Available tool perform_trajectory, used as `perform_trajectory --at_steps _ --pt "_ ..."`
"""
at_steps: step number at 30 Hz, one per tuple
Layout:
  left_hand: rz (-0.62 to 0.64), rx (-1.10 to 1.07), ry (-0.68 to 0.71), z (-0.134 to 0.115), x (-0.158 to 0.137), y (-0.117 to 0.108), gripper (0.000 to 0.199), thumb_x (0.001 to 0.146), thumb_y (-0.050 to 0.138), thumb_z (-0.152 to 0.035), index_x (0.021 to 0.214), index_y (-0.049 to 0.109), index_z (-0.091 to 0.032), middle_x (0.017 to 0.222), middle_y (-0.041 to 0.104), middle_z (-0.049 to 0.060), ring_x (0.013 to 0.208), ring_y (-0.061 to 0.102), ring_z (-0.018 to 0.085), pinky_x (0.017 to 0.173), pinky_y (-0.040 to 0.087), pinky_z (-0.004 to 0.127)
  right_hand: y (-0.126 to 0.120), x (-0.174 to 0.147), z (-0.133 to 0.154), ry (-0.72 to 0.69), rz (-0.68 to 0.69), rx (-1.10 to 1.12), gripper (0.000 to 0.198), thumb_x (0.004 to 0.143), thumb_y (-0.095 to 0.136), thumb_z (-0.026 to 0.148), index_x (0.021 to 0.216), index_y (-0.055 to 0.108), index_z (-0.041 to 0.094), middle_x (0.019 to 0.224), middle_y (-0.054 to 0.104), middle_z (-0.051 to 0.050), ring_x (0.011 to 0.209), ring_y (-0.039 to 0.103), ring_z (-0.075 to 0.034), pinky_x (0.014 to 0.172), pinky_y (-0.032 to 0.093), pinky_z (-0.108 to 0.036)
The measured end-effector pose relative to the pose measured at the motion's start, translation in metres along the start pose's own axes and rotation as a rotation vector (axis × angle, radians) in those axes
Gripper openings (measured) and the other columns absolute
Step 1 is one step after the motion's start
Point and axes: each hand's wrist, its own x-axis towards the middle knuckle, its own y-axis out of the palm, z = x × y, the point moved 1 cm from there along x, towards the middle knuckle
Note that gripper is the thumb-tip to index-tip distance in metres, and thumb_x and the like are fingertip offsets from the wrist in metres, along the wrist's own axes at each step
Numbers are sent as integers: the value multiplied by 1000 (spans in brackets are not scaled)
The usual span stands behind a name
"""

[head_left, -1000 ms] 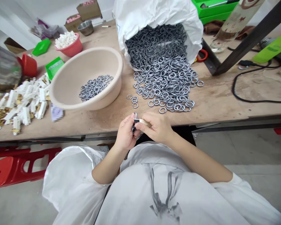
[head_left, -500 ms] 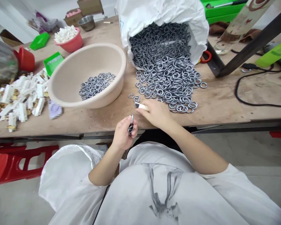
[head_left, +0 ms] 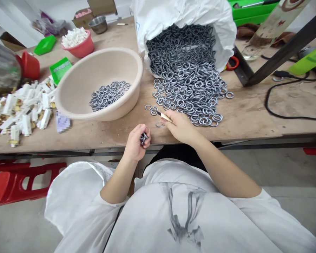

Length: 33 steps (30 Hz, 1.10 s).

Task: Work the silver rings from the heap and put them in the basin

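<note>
My left hand is closed around several grey metal rings, just in front of the table edge. In my right hand is a thin tool with a pale handle and a dark tip, perhaps a small brush or blade; I cannot tell which. Its tip is over a few loose rings on the tabletop. Behind my right hand a large heap of rings spills out of a white sack. To the left, a beige basin holds more rings.
White and brass pieces lie piled at the left, near a red cup and a green tray. A pink bowl stands behind the basin. At the right are a dark metal bar and a black cable.
My left hand has drawn slightly left and up, its fingers now wrapped over the rings. My right hand has shifted right with the tool, and a loose ring shows on the table beneath it.
</note>
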Motion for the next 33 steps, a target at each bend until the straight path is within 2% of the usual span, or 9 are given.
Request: perform_trajectory --at_steps 3,7,11,13,15,19,25,30,33 --pt "43 132 25 6 2 6 44 72 79 -50 70 50 -18 58 47 -7 40 32 3 37 17 16 -4 -9 5 -10 30 202 19 93 52 31 81 61 19 69 59 1 66 50 -15 63 32 -27" --pt "79 307 78 17 0 6 44 72 79 -55 74 61 -15 58 49 -4 46 32 3 41 19 18 -1 -15 14 -4 74 446 19 90 53 31 77 59 19 73 61 1 69 51 -14 66 37 -27" --pt "55 232 92 19 -5 11 45 72 79 -54 65 57 -15 53 45 -4 45 31 4 40 20 18 2 -20 18 30 96 689 19 86 61 37 85 61 19 79 64 0 74 56 -15 70 43 -28" --pt "61 149 72 16 -8 18 46 70 80 -54 65 55 -16 52 43 -5 42 30 4 38 20 17 2 -23 17 26 101 744 26 82 67 43 90 63 19 80 65 0 73 57 -15 70 43 -28" --pt "88 84 29 13 -11 25 47 69 80 -54 64 53 -16 51 42 -6 40 30 3 36 19 16 1 -26 14 23 26 687 32 83 66 50 90 63 19 77 63 0 70 55 -15 68 41 -28" --pt "88 -2 -41 7 -14 32 49 71 79 -53 64 47 -17 51 41 -7 35 28 2 33 17 15 -1 -36 11 -29 -152 362 42 91 53 59 81 62 19 64 54 1 61 46 -13 60 31 -27" --pt "35 -47 -45 9 -13 30 48 71 79 -53 66 47 -17 48 41 -9 34 29 2 33 19 15 1 -49 20 -196 -79 160 50 97 42 59 74 61 19 68 58 -2 64 49 -14 61 29 -27" --pt "80 -60 -36 12 -14 30 49 72 79 -52 65 46 -17 48 41 -8 33 28 2 33 19 15 3 -47 20 -195 -46 115 50 98 41 58 68 56 20 65 57 -2 61 47 -13 59 27 -28" --pt "132 -49 -39 12 -18 31 50 71 80 -50 62 46 -16 49 40 -8 33 27 1 33 18 15 5 -38 8 -83 -93 78 51 97 40 59 66 53 20 60 54 0 57 45 -13 58 25 -28"
